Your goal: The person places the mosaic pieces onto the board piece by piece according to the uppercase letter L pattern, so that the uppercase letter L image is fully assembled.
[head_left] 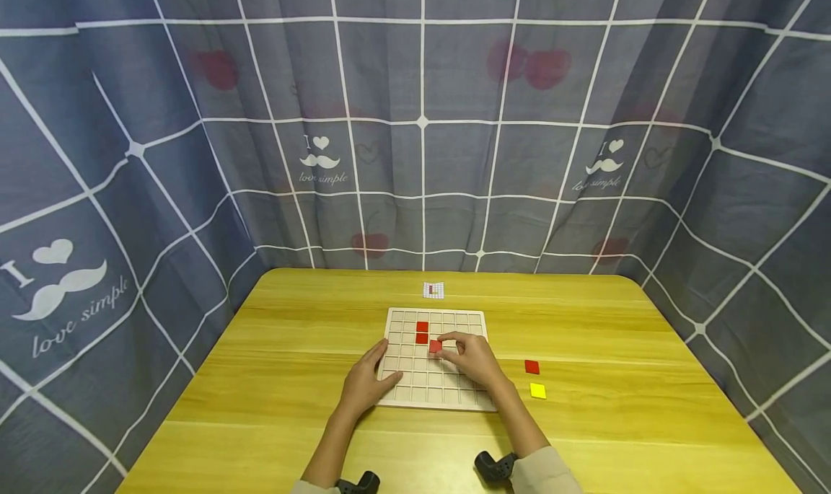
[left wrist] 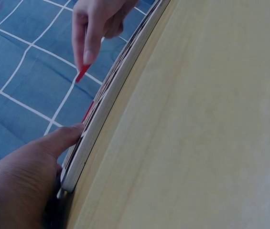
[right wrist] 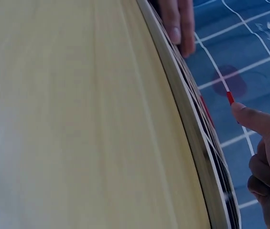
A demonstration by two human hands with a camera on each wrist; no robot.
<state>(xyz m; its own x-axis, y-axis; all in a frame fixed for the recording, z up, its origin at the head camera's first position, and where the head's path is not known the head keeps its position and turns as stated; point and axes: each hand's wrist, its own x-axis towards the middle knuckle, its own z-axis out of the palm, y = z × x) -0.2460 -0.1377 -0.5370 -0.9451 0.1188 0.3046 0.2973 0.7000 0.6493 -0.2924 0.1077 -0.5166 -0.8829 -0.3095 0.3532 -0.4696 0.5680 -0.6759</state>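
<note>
A pale wooden grid board (head_left: 412, 389) lies on the table, two red square tiles (head_left: 422, 332) sitting in neighbouring cells of one column. My right hand (head_left: 472, 355) pinches another red tile (head_left: 436, 346) between thumb and fingertips, just right of and below those two. The right wrist view has this pinched tile (right wrist: 230, 98) standing off the board's surface. At the board's left side rests my left hand (head_left: 365, 380), fingers fairly straight along the edge. Its thumb (left wrist: 68, 137) reaches onto the board's top; the other fingers are mostly hidden in the left wrist view.
To the right of the board, a loose red tile (head_left: 532, 367) and a yellow tile (head_left: 537, 391) lie on the yellow wooden table (head_left: 617, 407). Behind the board is a small printed grid card (head_left: 433, 290). A checked curtain (head_left: 415, 155) surrounds the table's back and sides.
</note>
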